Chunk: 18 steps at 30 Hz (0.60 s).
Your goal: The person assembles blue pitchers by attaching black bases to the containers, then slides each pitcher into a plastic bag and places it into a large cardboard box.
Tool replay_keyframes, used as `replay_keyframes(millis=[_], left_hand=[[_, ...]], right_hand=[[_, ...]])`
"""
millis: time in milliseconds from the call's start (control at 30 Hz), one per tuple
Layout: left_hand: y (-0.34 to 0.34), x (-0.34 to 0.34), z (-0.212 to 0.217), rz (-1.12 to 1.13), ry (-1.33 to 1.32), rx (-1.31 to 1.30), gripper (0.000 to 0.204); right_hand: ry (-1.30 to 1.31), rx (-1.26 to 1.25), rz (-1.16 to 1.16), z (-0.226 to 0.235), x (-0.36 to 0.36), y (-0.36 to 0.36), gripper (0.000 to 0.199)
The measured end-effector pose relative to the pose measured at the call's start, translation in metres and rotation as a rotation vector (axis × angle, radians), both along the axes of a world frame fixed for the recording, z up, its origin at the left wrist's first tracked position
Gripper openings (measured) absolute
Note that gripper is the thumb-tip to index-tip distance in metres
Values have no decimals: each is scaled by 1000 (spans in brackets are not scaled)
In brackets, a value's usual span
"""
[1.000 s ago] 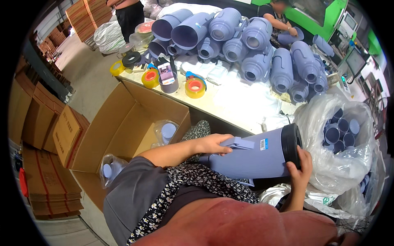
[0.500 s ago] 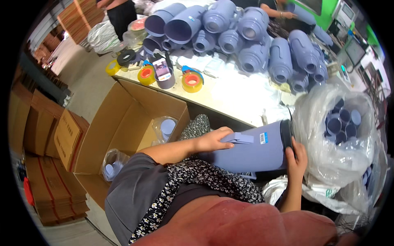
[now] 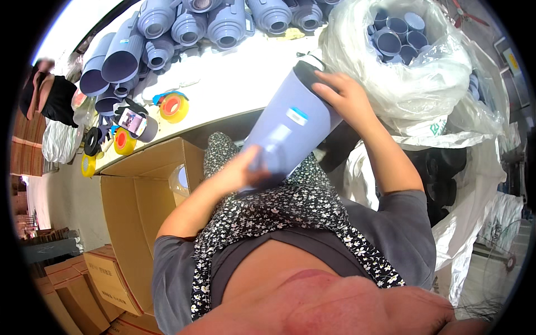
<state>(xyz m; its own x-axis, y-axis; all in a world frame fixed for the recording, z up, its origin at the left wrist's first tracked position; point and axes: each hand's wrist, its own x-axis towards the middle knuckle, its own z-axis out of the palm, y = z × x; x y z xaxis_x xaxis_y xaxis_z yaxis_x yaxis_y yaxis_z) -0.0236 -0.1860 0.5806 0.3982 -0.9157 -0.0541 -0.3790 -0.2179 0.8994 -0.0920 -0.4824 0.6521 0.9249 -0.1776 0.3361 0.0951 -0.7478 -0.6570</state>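
A lavender-blue thermos flask [image 3: 290,134] with a blue-and-white sticker lies slanted above my lap, its black end [image 3: 306,72] toward the table. My right hand [image 3: 346,100] grips that end, fingers over the black part and the side. Around the lower end, my left hand [image 3: 245,170] is closed near the handle, which is smeared by motion. The flask's lowest edge is partly hidden by that hand. Beneath it is my black floral apron [image 3: 318,192].
Several lavender flasks [image 3: 229,25] crowd the white table [image 3: 223,78], with tape rolls [image 3: 174,107] and a phone [image 3: 133,121] near its edge. An open carton [image 3: 131,206] stands left. A clear bag [image 3: 352,67] of lavender cups and a sack of black parts [image 3: 441,173] stand right.
The view has swung right. The flask has tilted from nearly level to steep, black end up. My right hand has shifted further over that end; my left hand is moving at the lower end.
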Motion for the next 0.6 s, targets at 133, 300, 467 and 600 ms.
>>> replay_keyframes(millis=[133,300,467,600], left_hand=[[9,3,-3,166,149,-29,30],[23,8,0,291,348,31,35],[38,18,-5,321,434,49,36],[25,3,-6,115,354,-133,52]], right_hand=[[-96,11,150,18,10,3,36],[-108,-130,85,21,25,11,30],[-189,-10,250,26,40,24,36],[-60,-118,152,33,57,38,33]])
